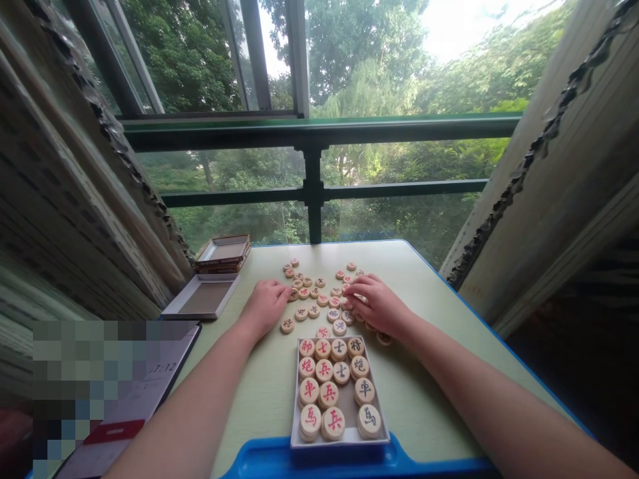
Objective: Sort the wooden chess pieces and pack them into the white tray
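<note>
A shallow white box (340, 398) at the table's near edge holds rows of round wooden xiangqi pieces, some stacked; red characters show on the left, black on the right. Bare box floor shows between the black columns. Loose xiangqi pieces (323, 300) lie scattered beyond the box. My left hand (265, 305) rests at the left of the scatter, fingers curled, its fingertips on a black-marked xiangqi piece (293, 294). On the right side, my right hand (375, 305) hovers over several pieces with its fingers stretched apart, hiding some of them.
To the left lie an empty shallow tray (212, 296) and a small stack of box parts (224, 251). A tablet-like screen (134, 392), partly pixelated, sits near my left forearm. The pale table (429, 372) has a blue edge; a railing, window and curtains surround it.
</note>
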A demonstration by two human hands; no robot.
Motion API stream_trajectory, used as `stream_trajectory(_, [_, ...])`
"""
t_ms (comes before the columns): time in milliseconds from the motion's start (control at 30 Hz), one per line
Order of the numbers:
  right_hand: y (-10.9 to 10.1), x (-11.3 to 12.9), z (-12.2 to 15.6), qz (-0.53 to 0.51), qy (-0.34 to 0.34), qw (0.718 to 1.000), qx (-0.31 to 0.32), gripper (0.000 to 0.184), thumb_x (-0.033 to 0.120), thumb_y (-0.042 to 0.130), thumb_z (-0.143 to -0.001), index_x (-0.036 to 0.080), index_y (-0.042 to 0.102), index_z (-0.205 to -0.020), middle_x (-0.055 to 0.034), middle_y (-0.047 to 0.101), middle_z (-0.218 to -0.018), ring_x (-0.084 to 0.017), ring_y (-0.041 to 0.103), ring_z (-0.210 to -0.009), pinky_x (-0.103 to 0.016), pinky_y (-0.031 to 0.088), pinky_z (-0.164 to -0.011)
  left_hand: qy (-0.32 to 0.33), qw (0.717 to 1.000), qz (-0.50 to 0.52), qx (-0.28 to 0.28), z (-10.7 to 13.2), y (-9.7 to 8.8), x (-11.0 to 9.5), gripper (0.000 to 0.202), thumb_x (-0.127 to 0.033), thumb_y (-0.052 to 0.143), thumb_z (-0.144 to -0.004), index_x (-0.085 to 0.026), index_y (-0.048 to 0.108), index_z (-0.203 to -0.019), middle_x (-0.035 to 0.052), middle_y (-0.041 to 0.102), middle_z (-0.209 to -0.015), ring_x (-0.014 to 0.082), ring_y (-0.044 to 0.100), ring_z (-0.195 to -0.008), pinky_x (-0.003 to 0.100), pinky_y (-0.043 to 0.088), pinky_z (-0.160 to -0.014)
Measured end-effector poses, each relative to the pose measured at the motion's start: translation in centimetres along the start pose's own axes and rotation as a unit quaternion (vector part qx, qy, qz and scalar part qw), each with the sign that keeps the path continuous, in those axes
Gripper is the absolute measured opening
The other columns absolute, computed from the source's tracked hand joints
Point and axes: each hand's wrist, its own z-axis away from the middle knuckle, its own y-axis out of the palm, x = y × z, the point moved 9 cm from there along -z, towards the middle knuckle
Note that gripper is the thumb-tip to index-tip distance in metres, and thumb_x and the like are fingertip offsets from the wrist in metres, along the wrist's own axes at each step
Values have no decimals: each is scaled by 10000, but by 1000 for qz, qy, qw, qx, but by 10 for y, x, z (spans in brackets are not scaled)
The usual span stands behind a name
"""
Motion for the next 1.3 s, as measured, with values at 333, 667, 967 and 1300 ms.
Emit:
stream_trajectory(333, [-4, -6, 0, 31, 28, 999, -8, 202, 235, 499, -827, 197, 693, -872, -76, 658, -927, -217, 524, -896, -351, 427, -827, -11, 1000, -1, -11, 1, -6, -1, 370, -448, 459, -811, -190, 704, -915, 80, 653, -872, 240, 558, -892, 359, 442, -815])
stream_trajectory(667, [-28, -70, 11, 62, 264, 959, -78, 264, 254, 459, -795, 167, 693, -882, -96, 642, -1005, -228, 546, -990, -327, 384, -887, -23, 998, 50, -15, 2, -8, -3, 362, -231, 422, -779, -181, 659, -1049, 55, 687, -949, 214, 580, -924, 329, 441, -847])
stream_trajectory(967, [-8, -64, 10, -19, 277, 961, 2, 239, 246, 501, -780, 165, 702, -881, -53, 701, -813, -144, 613, -694, -207, 419, -635, -24, 999, -36, -13, 5, -16, -7, 319, -485, 555, -711, -188, 665, -751, 64, 677, -835, 246, 576, -876, 343, 459, -788])
stream_trajectory(1300, [0, -46, 5, -37, 195, 980, 25, 262, 205, 481, -780, 179, 707, -909, -32, 701, -822, -136, 602, -709, -212, 430, -679, 31, 998, 29, -38, 6, -11, -19, 333, -363, 483, -800, -174, 672, -998, 66, 686, -1002, 233, 571, -991, 366, 434, -906])
